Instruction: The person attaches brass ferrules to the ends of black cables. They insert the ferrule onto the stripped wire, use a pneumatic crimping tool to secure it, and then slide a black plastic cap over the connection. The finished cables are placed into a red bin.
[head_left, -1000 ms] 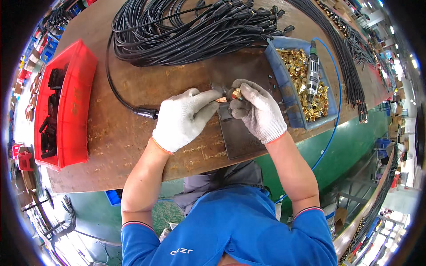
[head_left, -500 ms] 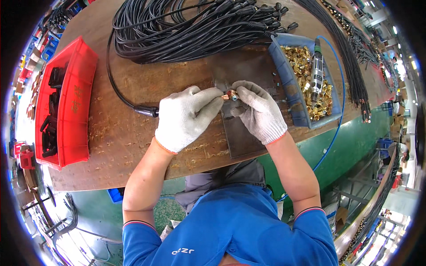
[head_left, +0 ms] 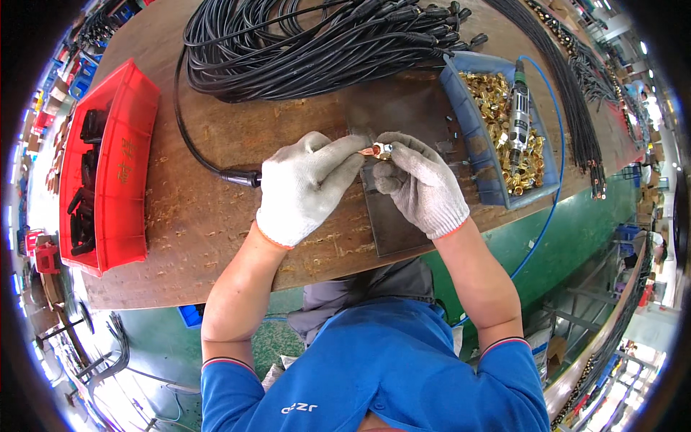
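Note:
In a white glove, my left hand (head_left: 306,180) is closed around a black cable (head_left: 188,138), whose bare copper end (head_left: 368,152) pokes out past the fingertips. The cable's black connector sleeve (head_left: 241,178) emerges at the other side of this hand. My right hand (head_left: 421,176), gloved too, pinches a small brass fitting (head_left: 384,150) between thumb and forefinger. Fitting and copper end meet or nearly meet; I cannot tell whether the wire is inside. Both hands are above the wooden table, by a dark metal plate (head_left: 396,223).
A red bin (head_left: 137,115) of black parts stands left. At right, a blue bin (head_left: 482,162) holds brass fittings, with a green-and-silver power tool (head_left: 518,119) lying on them, its blue cord (head_left: 536,241) hanging over the table edge. A large coil of black cables (head_left: 288,65) lies behind.
The fitting has turned in my right fingers and lines up more with the copper end. My right fingertips have curled in a little. Both hands shifted slightly right in view.

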